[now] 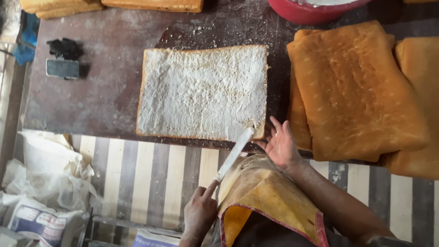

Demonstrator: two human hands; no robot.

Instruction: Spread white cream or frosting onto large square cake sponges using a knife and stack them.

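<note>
The dark, flour-dusted table (109, 91) carried a cream-spread sponge sheet (201, 91), a stack of golden sheets (356, 91) at one side — a red bowl (311, 11), a phone (62, 68) and more cake slabs (151, 4) along its edges.

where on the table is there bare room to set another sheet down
Bare tabletop lies between the phone and the cream-covered cake sheet. A thinner strip runs above that sheet, below the red bowl. The right side is crowded with stacked plain cake sheets.
</note>
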